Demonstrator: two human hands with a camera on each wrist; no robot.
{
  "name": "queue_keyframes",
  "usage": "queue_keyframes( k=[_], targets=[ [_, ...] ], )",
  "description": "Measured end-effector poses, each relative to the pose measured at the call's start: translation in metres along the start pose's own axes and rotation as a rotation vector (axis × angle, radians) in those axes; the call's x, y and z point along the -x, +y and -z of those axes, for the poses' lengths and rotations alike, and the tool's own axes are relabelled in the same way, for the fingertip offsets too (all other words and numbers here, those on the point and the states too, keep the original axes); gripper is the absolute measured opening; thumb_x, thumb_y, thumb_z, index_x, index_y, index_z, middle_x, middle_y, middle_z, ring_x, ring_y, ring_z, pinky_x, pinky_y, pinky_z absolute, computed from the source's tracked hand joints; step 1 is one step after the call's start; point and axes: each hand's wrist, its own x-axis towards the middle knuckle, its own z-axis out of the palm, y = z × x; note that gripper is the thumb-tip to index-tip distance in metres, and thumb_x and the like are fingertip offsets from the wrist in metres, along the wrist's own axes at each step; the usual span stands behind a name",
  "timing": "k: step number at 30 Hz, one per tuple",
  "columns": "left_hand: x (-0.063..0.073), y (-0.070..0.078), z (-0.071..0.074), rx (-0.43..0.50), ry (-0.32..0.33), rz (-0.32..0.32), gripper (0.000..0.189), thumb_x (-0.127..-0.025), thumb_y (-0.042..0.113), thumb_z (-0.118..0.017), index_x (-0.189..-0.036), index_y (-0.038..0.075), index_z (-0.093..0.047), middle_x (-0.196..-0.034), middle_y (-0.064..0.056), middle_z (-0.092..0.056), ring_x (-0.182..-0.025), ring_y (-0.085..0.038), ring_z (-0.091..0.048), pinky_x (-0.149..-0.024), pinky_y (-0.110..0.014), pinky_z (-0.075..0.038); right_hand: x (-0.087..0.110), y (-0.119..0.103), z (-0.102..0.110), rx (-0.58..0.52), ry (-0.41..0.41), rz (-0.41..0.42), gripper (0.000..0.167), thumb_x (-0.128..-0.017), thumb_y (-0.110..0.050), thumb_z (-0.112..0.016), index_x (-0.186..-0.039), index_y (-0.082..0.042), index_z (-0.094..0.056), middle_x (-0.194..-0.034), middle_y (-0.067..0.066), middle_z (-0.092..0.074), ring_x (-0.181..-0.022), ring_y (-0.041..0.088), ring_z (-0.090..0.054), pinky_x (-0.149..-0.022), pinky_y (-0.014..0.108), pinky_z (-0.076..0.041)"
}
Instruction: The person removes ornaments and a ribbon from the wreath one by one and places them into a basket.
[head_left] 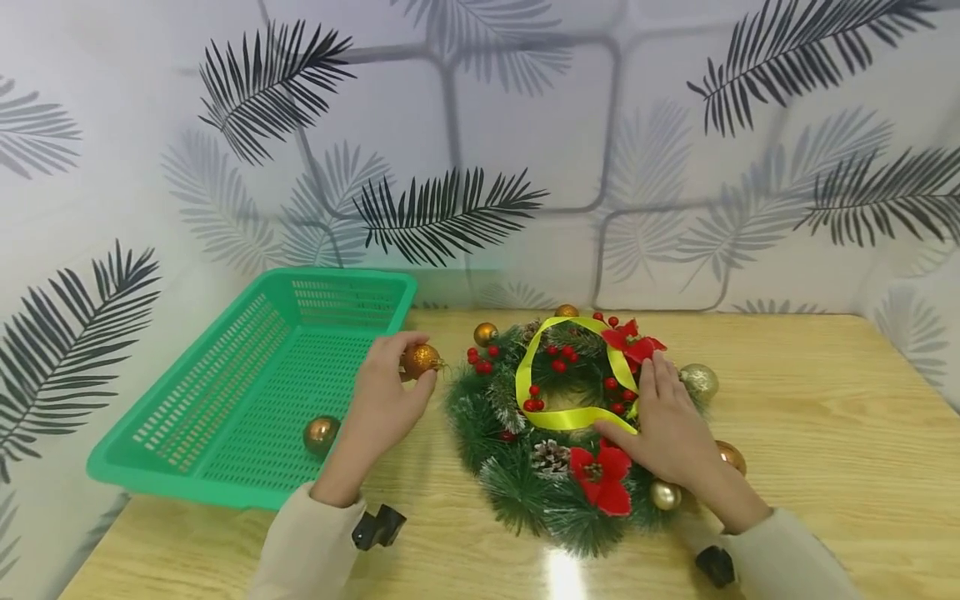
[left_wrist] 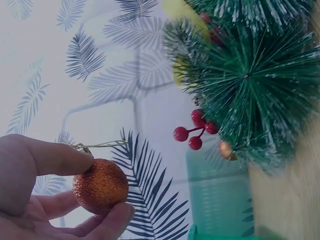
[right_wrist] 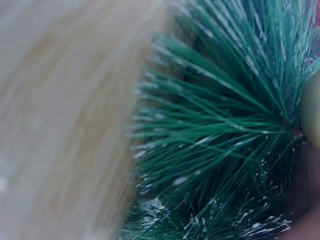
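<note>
My left hand [head_left: 384, 404] pinches an orange glitter ball ornament [head_left: 422, 360] between thumb and fingers, off the table between the basket and the wreath. In the left wrist view, a thin gold thread trails from the top of this ball [left_wrist: 101, 186]. A green Christmas wreath [head_left: 517, 492] lies on the table, with red poinsettias [head_left: 602, 479], berries, pinecones and balls. Over its centre loops a yellow ribbon [head_left: 581, 418]. My right hand [head_left: 671, 429] rests on the wreath's right side, its fingers extended toward the upper red flower. Pine needles [right_wrist: 215, 120] fill much of the right wrist view.
A green plastic basket [head_left: 180, 490] stands on the left with a copper ball [head_left: 321, 435] inside. Gold balls [head_left: 700, 382] edge the wreath's right side. The wooden table [head_left: 825, 433] ends at a leaf-patterned wall covering [head_left: 525, 125].
</note>
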Motion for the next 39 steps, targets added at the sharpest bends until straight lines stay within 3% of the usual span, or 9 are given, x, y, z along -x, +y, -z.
queue_keyframes(
  k=[8,18,26,32,39],
  targets=[
    [0.007,0.003,0.019,-0.032,-0.030,0.086,0.036,-0.089,0.001,-0.059,-0.124,-0.004,-0.054,-0.114,-0.023,-0.051,-0.098,-0.031,-0.054,-0.084,-0.042,-0.054,-0.001,0.003,0.000,-0.013,-0.008,0.030,0.105,-0.087,-0.059,-0.056,-0.143,0.019,-0.015,-0.150,0.039,-0.011,-0.140,0.051,-0.014,-0.111,0.060,-0.021],
    [0.011,-0.005,0.044,-0.052,-0.038,0.091,0.036,-0.090,0.003,-0.057,-0.126,-0.003,-0.053,-0.116,-0.023,-0.051,-0.105,-0.035,-0.055,-0.087,-0.044,-0.053,0.000,0.005,0.005,0.003,0.004,0.050,0.104,-0.087,-0.058,-0.057,-0.143,0.020,-0.015,-0.150,0.039,-0.013,-0.140,0.051,-0.015,-0.111,0.060,-0.022],
    [0.011,-0.016,0.067,-0.077,-0.082,0.126,0.038,-0.093,0.006,-0.054,-0.129,-0.004,-0.050,-0.121,-0.025,-0.048,-0.108,-0.036,-0.052,-0.088,-0.047,-0.051,0.000,0.003,0.002,-0.008,0.009,0.057,0.103,-0.088,-0.057,-0.057,-0.143,0.020,-0.016,-0.150,0.038,-0.013,-0.139,0.051,-0.015,-0.110,0.061,-0.022],
    [0.013,-0.027,0.074,-0.092,-0.118,0.150,0.040,-0.094,0.009,-0.054,-0.131,-0.003,-0.048,-0.124,-0.025,-0.048,-0.108,-0.037,-0.053,-0.089,-0.049,-0.050,0.000,0.004,0.000,0.008,0.017,0.066,0.103,-0.088,-0.057,-0.057,-0.143,0.020,-0.016,-0.150,0.038,-0.014,-0.140,0.051,-0.016,-0.111,0.060,-0.023],
    [0.014,-0.029,0.080,-0.124,-0.134,0.143,0.040,-0.094,0.011,-0.054,-0.132,-0.002,-0.048,-0.124,-0.026,-0.048,-0.107,-0.037,-0.054,-0.087,-0.049,-0.051,0.001,0.004,0.001,0.013,0.024,0.069,0.102,-0.088,-0.057,-0.057,-0.142,0.020,-0.017,-0.150,0.038,-0.014,-0.140,0.051,-0.016,-0.110,0.059,-0.025]
  ],
)
